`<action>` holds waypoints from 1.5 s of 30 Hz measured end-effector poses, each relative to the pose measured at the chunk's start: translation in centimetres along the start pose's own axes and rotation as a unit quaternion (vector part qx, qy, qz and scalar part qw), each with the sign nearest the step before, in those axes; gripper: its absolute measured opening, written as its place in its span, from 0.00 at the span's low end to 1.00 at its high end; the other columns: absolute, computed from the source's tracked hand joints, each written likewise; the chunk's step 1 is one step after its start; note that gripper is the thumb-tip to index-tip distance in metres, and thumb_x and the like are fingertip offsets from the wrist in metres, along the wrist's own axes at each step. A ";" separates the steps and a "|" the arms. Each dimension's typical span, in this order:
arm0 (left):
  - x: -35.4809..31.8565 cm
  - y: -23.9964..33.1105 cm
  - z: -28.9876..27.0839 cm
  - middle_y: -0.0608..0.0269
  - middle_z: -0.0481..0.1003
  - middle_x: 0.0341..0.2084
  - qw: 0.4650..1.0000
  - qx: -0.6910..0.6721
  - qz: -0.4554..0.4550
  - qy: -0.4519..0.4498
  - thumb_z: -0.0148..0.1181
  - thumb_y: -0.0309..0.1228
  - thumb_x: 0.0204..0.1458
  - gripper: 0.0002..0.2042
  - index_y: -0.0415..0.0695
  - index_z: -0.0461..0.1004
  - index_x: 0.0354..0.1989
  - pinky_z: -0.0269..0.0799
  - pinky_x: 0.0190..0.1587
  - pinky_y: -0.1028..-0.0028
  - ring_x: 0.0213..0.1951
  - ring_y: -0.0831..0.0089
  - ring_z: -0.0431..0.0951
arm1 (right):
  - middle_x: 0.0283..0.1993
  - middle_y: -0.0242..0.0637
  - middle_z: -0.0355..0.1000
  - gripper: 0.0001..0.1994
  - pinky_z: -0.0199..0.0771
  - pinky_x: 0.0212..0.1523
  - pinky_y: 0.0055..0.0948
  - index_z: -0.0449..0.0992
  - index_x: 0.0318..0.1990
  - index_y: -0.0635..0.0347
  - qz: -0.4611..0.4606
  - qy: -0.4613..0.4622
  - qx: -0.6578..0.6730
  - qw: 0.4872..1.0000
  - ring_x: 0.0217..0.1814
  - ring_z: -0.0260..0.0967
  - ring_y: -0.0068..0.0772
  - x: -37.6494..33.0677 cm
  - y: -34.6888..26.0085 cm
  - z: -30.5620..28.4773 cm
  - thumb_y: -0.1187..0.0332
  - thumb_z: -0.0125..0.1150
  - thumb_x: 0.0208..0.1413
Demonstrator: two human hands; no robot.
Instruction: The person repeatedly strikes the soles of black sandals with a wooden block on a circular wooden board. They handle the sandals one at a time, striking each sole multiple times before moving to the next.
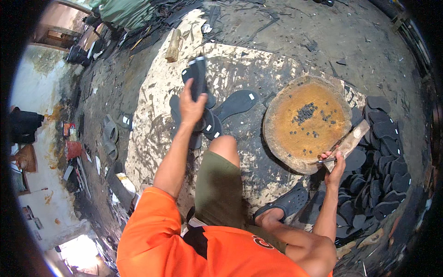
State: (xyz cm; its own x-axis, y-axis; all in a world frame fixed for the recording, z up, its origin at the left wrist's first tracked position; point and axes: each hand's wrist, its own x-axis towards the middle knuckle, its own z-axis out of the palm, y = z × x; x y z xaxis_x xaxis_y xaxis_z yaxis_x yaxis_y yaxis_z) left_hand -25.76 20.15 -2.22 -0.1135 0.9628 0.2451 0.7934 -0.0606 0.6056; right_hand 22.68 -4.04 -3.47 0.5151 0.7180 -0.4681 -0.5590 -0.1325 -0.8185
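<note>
At the upper middle, my left hand (191,106) is closed around the lower end of black shoe soles (198,76) with small white labels at their far end. More dark soles lie beneath and beside it, and one flat sole (236,104) points off to the right. My right hand (335,168) is closed on a pale, worn piece of wood (351,142), held at a slant over the near right edge of a round wooden block (277,143). A thin metal tool (326,160) also shows at those fingers. Small black pieces (304,113) are scattered on the block's top.
A large heap of black soles (383,161) lies on the right. Another wooden piece (173,45) rests on the stained sheet (147,106) at the back left. Grey sandals (110,136) are on the floor at the left, and my shoe (290,203) stands near the block.
</note>
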 end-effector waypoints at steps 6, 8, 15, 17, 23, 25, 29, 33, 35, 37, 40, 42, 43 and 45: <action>-0.8 -8.2 -3.2 0.28 0.60 0.66 0.950 0.012 -0.307 0.058 0.72 0.43 0.47 0.46 0.46 0.54 0.74 0.63 0.67 0.56 0.64 0.40 0.67 | 0.37 0.42 0.74 0.18 0.79 0.41 0.44 0.70 0.51 0.65 -0.011 -0.017 -0.005 1.000 0.36 0.76 0.39 0.3 0.4 -0.1 0.57 0.53 0.69; -2.3 -10.7 -1.2 0.28 0.55 0.69 0.919 0.014 -0.393 0.020 0.77 0.50 0.41 0.55 0.51 0.49 0.76 0.56 0.71 0.52 0.69 0.36 0.60 | 0.37 0.42 0.74 0.18 0.80 0.41 0.44 0.71 0.51 0.65 -0.010 -0.020 -0.007 1.000 0.36 0.77 0.39 0.3 0.9 0.1 0.57 0.53 0.69; -0.5 -7.2 -3.9 0.43 0.74 0.52 0.939 -0.076 -0.334 -0.036 0.72 0.40 0.43 0.50 0.42 0.48 0.73 0.75 0.55 0.58 0.50 0.54 0.78 | 0.36 0.41 0.74 0.14 0.80 0.41 0.41 0.70 0.44 0.63 -0.030 -0.015 -0.031 0.999 0.36 0.76 0.38 0.3 0.1 0.1 0.58 0.54 0.69; 0.1 -2.8 -4.7 0.53 0.75 0.44 0.866 -0.410 -0.286 0.018 0.62 0.27 0.51 0.34 0.40 0.56 0.67 0.79 0.44 0.67 0.42 0.64 0.79 | 0.36 0.41 0.74 0.15 0.79 0.41 0.41 0.70 0.45 0.63 -0.028 -0.009 -0.042 0.999 0.35 0.76 0.37 0.2 0.1 -0.4 0.58 0.54 0.68; -8.4 -2.4 -5.2 0.49 0.65 0.59 0.757 -0.505 -0.384 0.159 0.56 0.21 0.51 0.42 0.52 0.44 0.74 0.80 0.43 0.56 0.48 0.61 0.77 | 0.37 0.42 0.74 0.17 0.81 0.39 0.41 0.69 0.48 0.65 -0.032 -0.004 -0.042 0.999 0.36 0.78 0.38 0.3 0.1 -0.6 0.56 0.54 0.68; -11.0 -5.7 -6.5 0.46 0.62 0.61 0.774 -0.416 -0.414 0.238 0.57 0.22 0.52 0.43 0.47 0.40 0.75 0.78 0.49 0.59 0.52 0.59 0.75 | 0.37 0.42 0.74 0.17 0.81 0.39 0.42 0.69 0.48 0.65 -0.023 0.007 -0.053 0.998 0.36 0.78 0.38 -0.5 -0.3 0.7 0.56 0.54 0.68; -9.1 -7.7 -8.3 0.44 0.59 0.66 0.935 -0.157 -0.211 0.237 0.58 0.22 0.52 0.44 0.41 0.40 0.76 0.70 0.60 0.62 0.60 0.56 0.69 | 0.38 0.43 0.74 0.17 0.81 0.39 0.42 0.69 0.48 0.65 -0.022 0.005 -0.061 0.998 0.37 0.78 0.38 0.2 0.1 0.0 0.56 0.54 0.68; -3.2 -6.0 -7.9 0.44 0.59 0.69 0.998 0.034 0.040 -0.042 0.65 0.26 0.51 0.40 0.43 0.54 0.74 0.60 0.70 0.60 0.69 0.51 0.62 | 0.38 0.43 0.74 0.17 0.81 0.40 0.42 0.69 0.48 0.64 -0.020 -0.014 -0.036 0.999 0.37 0.79 0.39 0.3 0.2 -0.7 0.57 0.54 0.68; -2.2 -6.9 -7.0 0.42 0.63 0.66 0.978 0.098 0.045 -0.180 0.71 0.32 0.51 0.42 0.49 0.56 0.74 0.62 0.69 0.58 0.67 0.47 0.65 | 0.38 0.43 0.74 0.17 0.81 0.41 0.42 0.69 0.47 0.65 -0.018 -0.019 -0.034 0.999 0.37 0.78 0.39 0.3 0.3 -0.7 0.57 0.53 0.68; -1.5 -8.3 -7.0 0.42 0.68 0.61 0.979 0.103 0.025 -0.173 0.74 0.40 0.50 0.41 0.51 0.60 0.73 0.65 0.67 0.57 0.63 0.46 0.70 | 0.38 0.43 0.74 0.16 0.81 0.42 0.42 0.69 0.46 0.65 -0.018 -0.007 -0.060 0.998 0.37 0.78 0.38 0.1 0.3 -0.2 0.57 0.53 0.68; -0.8 -7.7 -6.4 0.42 0.70 0.59 0.986 0.104 0.001 -0.128 0.75 0.44 0.49 0.40 0.50 0.63 0.71 0.66 0.66 0.57 0.60 0.47 0.72 | 0.37 0.43 0.75 0.16 0.82 0.41 0.42 0.71 0.43 0.66 -0.033 0.004 -0.066 0.997 0.36 0.78 0.39 -0.4 0.1 0.4 0.58 0.53 0.68; 0.1 -7.4 -5.6 0.41 0.69 0.60 0.985 0.109 0.051 -0.125 0.75 0.44 0.49 0.41 0.48 0.63 0.72 0.64 0.67 0.58 0.62 0.46 0.71 | 0.36 0.42 0.75 0.15 0.82 0.41 0.42 0.71 0.43 0.65 -0.025 0.002 -0.046 0.999 0.36 0.79 0.39 -0.3 0.1 0.5 0.59 0.53 0.69; 0.3 -7.2 -5.4 0.41 0.69 0.60 0.983 0.112 0.077 -0.124 0.75 0.44 0.48 0.42 0.48 0.62 0.72 0.64 0.67 0.58 0.62 0.46 0.70 | 0.36 0.42 0.75 0.15 0.83 0.41 0.42 0.71 0.42 0.65 -0.021 0.002 -0.035 0.999 0.36 0.79 0.39 -0.3 0.2 0.6 0.59 0.53 0.69; 0.1 -7.4 -4.9 0.40 0.67 0.65 0.966 0.127 0.063 -0.215 0.75 0.40 0.48 0.44 0.45 0.58 0.73 0.60 0.70 0.58 0.66 0.46 0.68 | 0.37 0.40 0.75 0.19 0.82 0.42 0.40 0.70 0.54 0.66 -0.014 -0.007 -0.038 0.999 0.37 0.79 0.37 0.1 0.7 -0.4 0.57 0.52 0.69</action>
State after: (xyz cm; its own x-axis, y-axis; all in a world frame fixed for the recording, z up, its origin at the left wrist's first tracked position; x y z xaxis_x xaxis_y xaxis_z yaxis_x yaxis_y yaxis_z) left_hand -34.60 19.45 -2.99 0.2096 0.9756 -0.0652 0.9122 -0.1710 0.3722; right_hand 22.60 -4.36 -4.19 0.5215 0.7312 -0.4398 -0.4931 -0.1623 -0.8547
